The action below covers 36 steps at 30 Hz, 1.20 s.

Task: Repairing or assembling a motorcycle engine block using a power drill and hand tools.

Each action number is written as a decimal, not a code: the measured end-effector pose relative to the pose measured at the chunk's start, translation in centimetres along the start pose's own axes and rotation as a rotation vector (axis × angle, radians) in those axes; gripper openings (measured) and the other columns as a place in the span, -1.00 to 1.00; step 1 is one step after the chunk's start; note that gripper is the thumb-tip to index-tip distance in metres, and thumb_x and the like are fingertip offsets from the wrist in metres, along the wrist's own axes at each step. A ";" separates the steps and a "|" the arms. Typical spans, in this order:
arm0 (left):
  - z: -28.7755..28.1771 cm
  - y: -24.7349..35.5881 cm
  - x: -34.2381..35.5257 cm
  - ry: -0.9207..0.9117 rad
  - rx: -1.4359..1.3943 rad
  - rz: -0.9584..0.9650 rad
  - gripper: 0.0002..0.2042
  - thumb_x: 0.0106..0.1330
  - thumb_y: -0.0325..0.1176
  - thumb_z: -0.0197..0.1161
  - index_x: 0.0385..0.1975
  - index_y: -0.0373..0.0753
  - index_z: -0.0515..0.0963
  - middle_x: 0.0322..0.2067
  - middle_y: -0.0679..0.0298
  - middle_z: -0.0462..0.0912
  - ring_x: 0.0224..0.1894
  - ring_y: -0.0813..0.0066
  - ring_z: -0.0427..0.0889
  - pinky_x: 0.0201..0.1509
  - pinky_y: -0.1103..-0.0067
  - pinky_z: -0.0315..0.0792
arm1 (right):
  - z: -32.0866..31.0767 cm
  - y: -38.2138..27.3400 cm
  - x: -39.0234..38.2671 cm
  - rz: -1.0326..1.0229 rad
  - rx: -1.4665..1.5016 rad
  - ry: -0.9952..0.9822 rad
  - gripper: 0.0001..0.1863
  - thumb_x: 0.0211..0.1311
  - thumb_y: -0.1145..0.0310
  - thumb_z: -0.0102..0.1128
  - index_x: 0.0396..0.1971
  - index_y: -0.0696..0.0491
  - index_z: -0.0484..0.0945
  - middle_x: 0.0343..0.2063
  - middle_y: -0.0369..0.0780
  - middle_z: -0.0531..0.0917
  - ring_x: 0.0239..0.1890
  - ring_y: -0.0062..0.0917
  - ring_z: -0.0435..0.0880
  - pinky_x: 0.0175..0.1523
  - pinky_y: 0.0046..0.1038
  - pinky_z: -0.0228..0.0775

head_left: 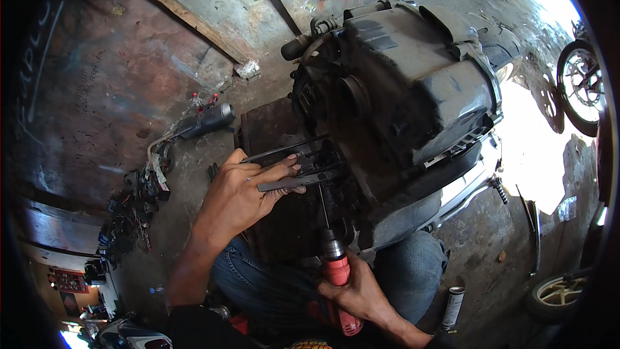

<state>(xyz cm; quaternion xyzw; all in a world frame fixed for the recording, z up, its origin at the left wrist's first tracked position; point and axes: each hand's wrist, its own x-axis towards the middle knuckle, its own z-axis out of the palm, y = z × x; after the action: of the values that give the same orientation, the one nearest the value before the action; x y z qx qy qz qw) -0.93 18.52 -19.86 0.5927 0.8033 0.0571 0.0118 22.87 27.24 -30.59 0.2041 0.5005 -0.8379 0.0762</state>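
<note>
My left hand point(240, 190) is closed on a dark bracket point(300, 179) with two long flat arms, its fingers between and around them. My right hand point(358, 292) grips a red power drill point(337, 273). From the drill's silver chuck point(332, 245), a long thin bit point(324, 210) points away from me, up to the bracket's far end. Shadow hides where the tip meets the dark metal. Beneath the bracket is a dark, worn box-like stand point(271, 119), between my knees. Just beyond stands a large dusty black plastic housing point(413, 64).
An exhaust muffler point(210, 121) and a heap of dark parts point(132, 194) lie on the floor at left. A spray can point(453, 307) stands beside my right knee. Wheels point(579, 87) are at the right edge. A stained metal wall point(97, 90) rises at left.
</note>
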 end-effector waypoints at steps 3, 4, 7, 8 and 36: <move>0.0 0.1 0.1 0.005 -0.008 0.011 -0.70 0.17 -0.33 0.47 -0.06 -0.07 0.75 0.05 0.40 0.77 -0.30 0.46 0.77 -0.10 0.46 0.42 | -0.1 0.3 0.0 -0.004 -0.010 0.006 -0.37 0.13 0.51 0.41 0.21 0.27 0.36 -0.24 -0.18 0.65 -0.24 -0.53 0.66 -0.05 -0.39 0.58; -0.1 0.1 0.1 0.004 -0.008 0.011 -0.70 0.17 -0.32 0.47 -0.07 -0.08 0.75 0.05 0.40 0.76 -0.29 0.46 0.77 -0.10 0.46 0.42 | 0.0 0.3 0.0 -0.002 -0.011 0.002 -0.37 0.13 0.50 0.41 0.20 0.27 0.37 -0.25 -0.18 0.65 -0.24 -0.53 0.66 -0.05 -0.39 0.58; -0.2 0.0 0.0 -0.008 -0.005 -0.002 -0.70 0.17 -0.32 0.47 -0.07 -0.09 0.75 0.05 0.39 0.76 -0.26 0.46 0.78 -0.10 0.46 0.42 | 0.0 0.2 0.0 0.005 -0.009 -0.004 -0.37 0.12 0.49 0.41 0.20 0.27 0.37 -0.25 -0.18 0.65 -0.25 -0.53 0.65 -0.06 -0.39 0.57; -0.1 0.0 0.0 -0.008 -0.008 0.000 -0.70 0.17 -0.32 0.47 -0.07 -0.09 0.75 0.05 0.39 0.76 -0.26 0.46 0.78 -0.10 0.46 0.42 | 0.0 0.3 0.0 0.006 -0.010 -0.001 -0.37 0.12 0.49 0.41 0.20 0.27 0.37 -0.25 -0.18 0.65 -0.25 -0.53 0.65 -0.06 -0.39 0.57; 0.2 0.0 0.0 0.005 -0.001 0.004 -0.66 0.18 -0.32 0.47 -0.02 -0.09 0.74 0.04 0.41 0.77 -0.37 0.47 0.73 -0.13 0.47 0.40 | 0.0 0.6 0.0 0.002 0.007 -0.005 -0.39 0.11 0.44 0.43 0.15 0.25 0.39 -0.27 -0.18 0.65 -0.23 -0.51 0.65 -0.02 -0.37 0.57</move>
<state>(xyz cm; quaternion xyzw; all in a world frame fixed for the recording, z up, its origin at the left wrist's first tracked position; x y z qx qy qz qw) -0.95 18.57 -20.04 0.5943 0.8020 0.0593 0.0100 23.08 26.92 -31.05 0.2028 0.4971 -0.8401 0.0778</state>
